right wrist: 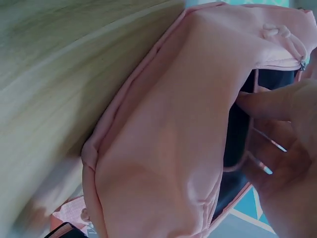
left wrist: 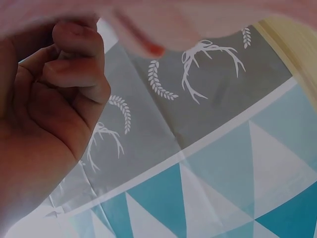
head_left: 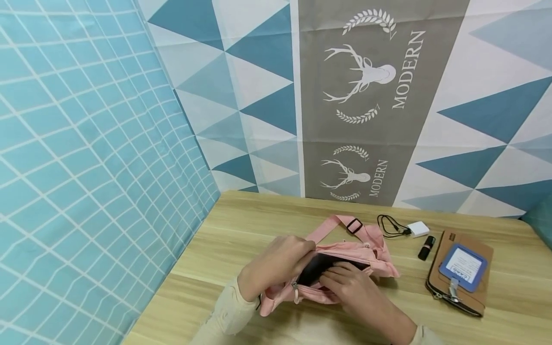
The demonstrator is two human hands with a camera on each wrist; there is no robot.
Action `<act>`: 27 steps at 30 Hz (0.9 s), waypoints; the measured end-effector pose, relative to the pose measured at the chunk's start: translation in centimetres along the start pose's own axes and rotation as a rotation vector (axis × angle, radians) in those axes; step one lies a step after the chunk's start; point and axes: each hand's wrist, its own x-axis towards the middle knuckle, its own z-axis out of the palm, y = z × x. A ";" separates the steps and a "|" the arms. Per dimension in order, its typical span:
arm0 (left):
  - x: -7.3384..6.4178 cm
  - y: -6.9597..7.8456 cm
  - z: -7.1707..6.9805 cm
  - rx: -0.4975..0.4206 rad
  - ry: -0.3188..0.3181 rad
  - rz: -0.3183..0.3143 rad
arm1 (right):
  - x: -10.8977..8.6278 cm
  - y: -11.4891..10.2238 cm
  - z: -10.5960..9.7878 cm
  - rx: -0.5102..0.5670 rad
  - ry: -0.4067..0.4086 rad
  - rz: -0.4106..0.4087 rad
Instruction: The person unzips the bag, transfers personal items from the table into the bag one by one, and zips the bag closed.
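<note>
A pink waist bag (head_left: 349, 248) lies on the table, its zipped mouth spread wide and its dark lining (head_left: 316, 268) showing. My left hand (head_left: 280, 261) grips the bag's far rim at the left end; its fingers look curled in the left wrist view. My right hand (head_left: 349, 282) reaches over the near rim into the mouth. In the right wrist view, the right thumb (right wrist: 270, 104) and fingers pinch a pink-trimmed inner edge inside the bag, with the fingertips partly hidden. A zipper pull (head_left: 295, 293) hangs at the near left corner.
Right of the bag lie a black cable (head_left: 390, 225) with a white charger block (head_left: 418, 229), a black lipstick-like tube (head_left: 426, 247), and a brown zipped wallet (head_left: 478, 249) with a blue card holder (head_left: 463, 266) on it. A patterned wall covering (head_left: 258, 96) stands behind the table.
</note>
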 end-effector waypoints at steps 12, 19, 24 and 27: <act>0.0 -0.2 -0.6 -0.011 0.011 -0.012 | -0.4 -0.8 -0.7 -0.137 -0.244 0.271; -0.1 -0.1 -0.5 0.010 0.022 -0.009 | -0.2 -2.1 -2.6 -0.084 -0.372 0.375; -0.2 -0.2 -0.4 0.016 0.028 -0.005 | -0.1 -2.1 -3.7 0.057 -0.492 0.346; -0.1 -0.5 -0.3 0.039 0.042 -0.016 | 0.2 -1.7 -4.2 0.035 -0.406 0.301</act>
